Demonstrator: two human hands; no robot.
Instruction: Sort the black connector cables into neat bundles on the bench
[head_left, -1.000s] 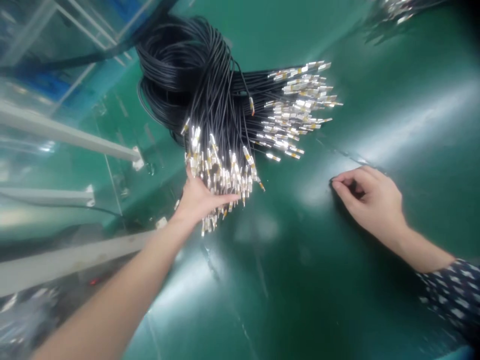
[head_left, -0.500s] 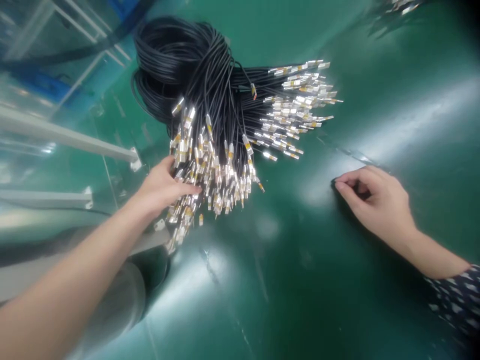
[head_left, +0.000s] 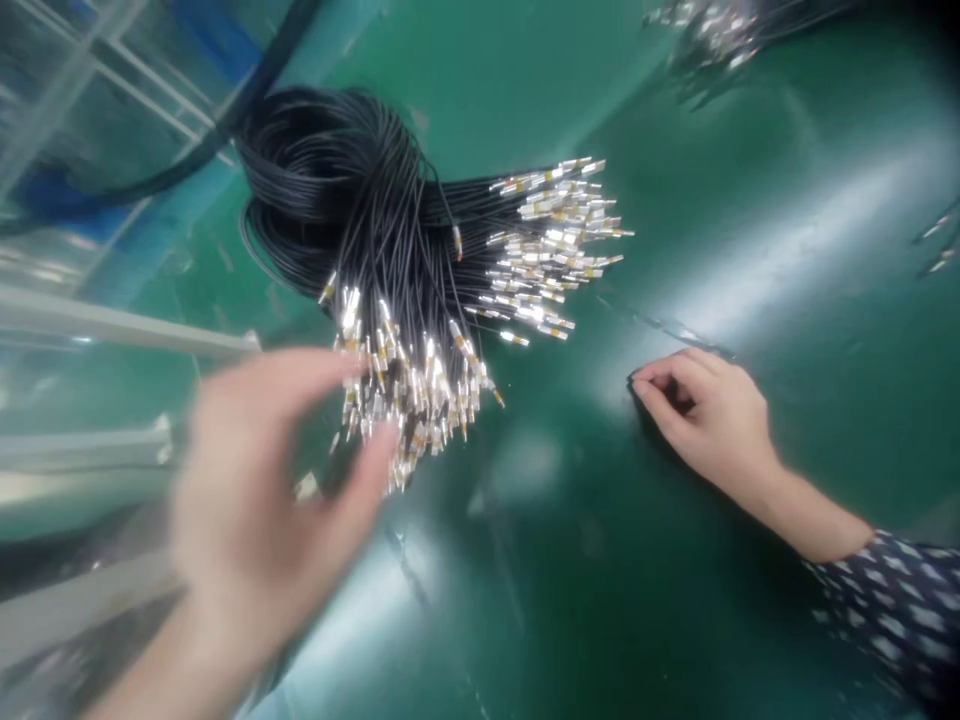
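A thick bundle of coiled black cables [head_left: 330, 150] lies on the shiny green surface [head_left: 570, 560]. Its many silver-and-yellow connector ends fan out in two groups, some toward me and the others to the right. My left hand [head_left: 247, 490], blurred, is raised in front of the nearer connector ends [head_left: 427, 390]. Its thumb and fingers are spread apart and nothing shows between them. Right of the bundle, my right hand [head_left: 709, 420] rests low over the surface with thumb and forefinger pinched together. A small dark spot shows at those fingertips, too small to name.
At the top right lies another cluster of connector ends [head_left: 720, 30] with dark cables. A few more tips [head_left: 941, 240] poke in at the right edge. Pale frame bars [head_left: 112, 320] run along the left, and a thick black hose [head_left: 202, 150] crosses the top left.
My left hand has come away from the connector ends, moving up toward the camera with its fingers apart. My right hand keeps its pinch. The view has shifted, so the bundle appears lower and further left.
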